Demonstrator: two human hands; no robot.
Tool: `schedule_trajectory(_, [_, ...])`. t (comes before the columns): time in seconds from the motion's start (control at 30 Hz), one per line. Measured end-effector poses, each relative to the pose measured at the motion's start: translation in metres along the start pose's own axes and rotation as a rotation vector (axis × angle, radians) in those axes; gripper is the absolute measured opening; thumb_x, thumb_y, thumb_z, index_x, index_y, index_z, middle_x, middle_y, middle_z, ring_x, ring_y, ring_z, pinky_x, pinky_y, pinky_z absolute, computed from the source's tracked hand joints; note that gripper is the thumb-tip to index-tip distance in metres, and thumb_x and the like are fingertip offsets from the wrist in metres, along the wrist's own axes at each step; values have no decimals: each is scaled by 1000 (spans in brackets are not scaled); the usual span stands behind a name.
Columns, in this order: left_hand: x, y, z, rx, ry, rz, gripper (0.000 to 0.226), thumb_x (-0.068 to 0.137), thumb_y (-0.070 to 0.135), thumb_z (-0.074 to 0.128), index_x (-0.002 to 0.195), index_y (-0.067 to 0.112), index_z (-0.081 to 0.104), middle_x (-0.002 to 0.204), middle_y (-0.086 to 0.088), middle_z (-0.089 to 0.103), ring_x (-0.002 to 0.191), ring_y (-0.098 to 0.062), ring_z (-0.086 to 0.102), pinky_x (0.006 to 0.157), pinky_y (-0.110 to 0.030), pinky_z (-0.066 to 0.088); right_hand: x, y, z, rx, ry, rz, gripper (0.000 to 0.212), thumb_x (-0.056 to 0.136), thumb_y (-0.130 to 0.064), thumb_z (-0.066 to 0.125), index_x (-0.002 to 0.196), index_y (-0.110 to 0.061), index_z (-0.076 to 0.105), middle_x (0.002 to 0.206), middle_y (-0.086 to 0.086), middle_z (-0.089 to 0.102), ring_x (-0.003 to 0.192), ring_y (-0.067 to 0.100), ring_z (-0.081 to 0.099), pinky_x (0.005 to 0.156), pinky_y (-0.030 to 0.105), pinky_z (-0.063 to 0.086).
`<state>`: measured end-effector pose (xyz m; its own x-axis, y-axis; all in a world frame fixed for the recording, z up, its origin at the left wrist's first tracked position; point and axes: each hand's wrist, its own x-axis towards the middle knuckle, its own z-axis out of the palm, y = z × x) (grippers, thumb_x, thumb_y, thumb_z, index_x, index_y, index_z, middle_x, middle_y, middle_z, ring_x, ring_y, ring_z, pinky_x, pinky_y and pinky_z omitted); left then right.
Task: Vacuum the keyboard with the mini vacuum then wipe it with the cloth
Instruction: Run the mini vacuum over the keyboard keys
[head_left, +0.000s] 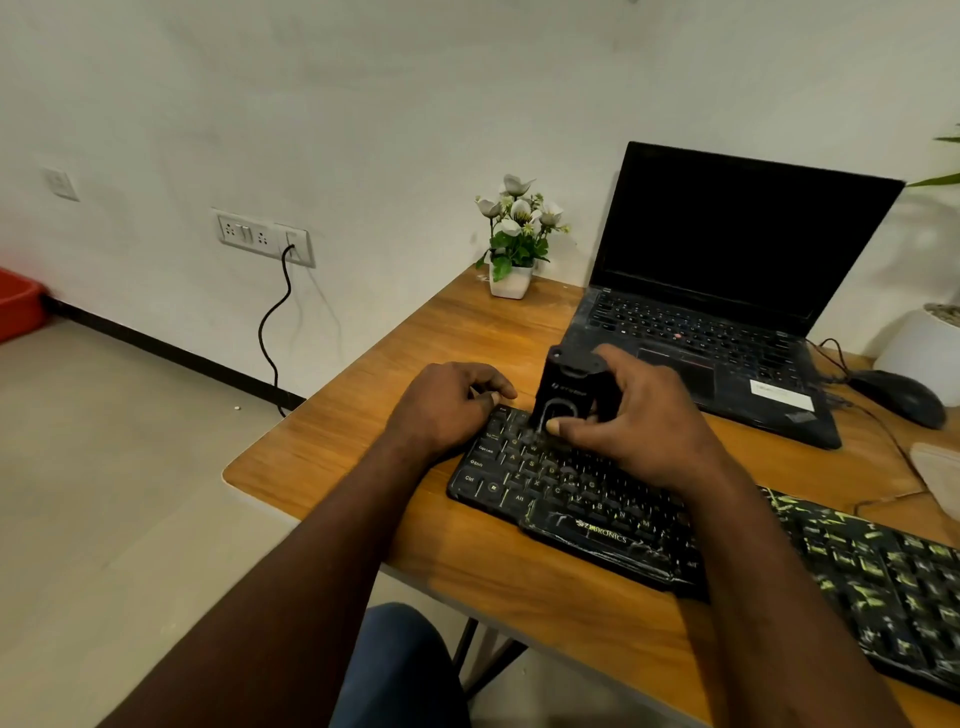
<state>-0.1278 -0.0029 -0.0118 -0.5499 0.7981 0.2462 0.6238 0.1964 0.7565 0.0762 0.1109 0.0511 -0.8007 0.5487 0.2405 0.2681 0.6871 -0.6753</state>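
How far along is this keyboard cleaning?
Done: nothing visibly. In hand: right hand holds the vacuum on the keyboard, top-left keys; left hand rests by its corner. Left: the other keys, then wiping; what looks like the cloth lies untouched at right.

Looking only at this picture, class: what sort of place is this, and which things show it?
Probably a small office or home workspace: an open black laptop and a black corded mouse sit on a brown wooden desk, near a white wall socket panel.
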Motion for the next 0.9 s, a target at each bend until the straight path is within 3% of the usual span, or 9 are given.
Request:
schedule_trajectory(0.1, [0,-1,1,13,5,3,23,96,21,63,94,38,78,90,12,74,84,-7,68,80,-37,59,2,4,-2,-121,109,48,59,74,-27,91,124,-26,59,109,-8,69,92,9,68,69,15,53])
schedule_trajectory(0.27, [1,0,0,63,0,17,29,96,22,64,83,47,70,90,13,74,82,-4,67,79,-35,59,-7,-6,8,17,-118,-17,46,73,-21,92,108,-31,63,91,-3,74,79,14,73,71,38,64])
schedule_trajectory(0.33, [1,1,0,71,4,21,27,96,22,63,84,45,71,91,13,73,83,-4,66,79,-34,58,-5,-8,8,72,-106,-22,44,74,-20,91,107,-30,63,91,-2,75,77,13,74,70,35,64])
schedule_trajectory(0.5, [0,-1,2,80,12,7,20,96,25,63,97,38,77,90,13,74,84,-6,67,78,-35,59,3,-1,10,-141,120,42,51,76,-27,90,116,-26,58,104,-7,68,89,9,68,69,22,59])
schedule_trajectory(0.6, [0,1,1,93,9,18,21,98,23,62,92,40,74,90,14,72,82,-3,65,75,-31,56,-3,-4,11,-39,-36,13,45,75,-24,91,108,-28,61,94,-8,71,79,4,70,63,20,58])
schedule_trajectory(0.7, [-1,2,1,108,20,27,22,98,23,62,89,41,72,91,14,73,82,-2,64,74,-31,55,-6,-6,9,84,-111,14,47,75,-21,92,111,-28,63,95,-6,75,83,5,74,72,25,63])
schedule_trajectory(0.9, [-2,2,1,102,10,5,22,98,24,61,98,39,77,93,12,74,85,-6,66,80,-36,59,4,2,8,-144,168,99,53,76,-29,91,118,-23,58,109,-4,70,94,13,68,75,29,62])
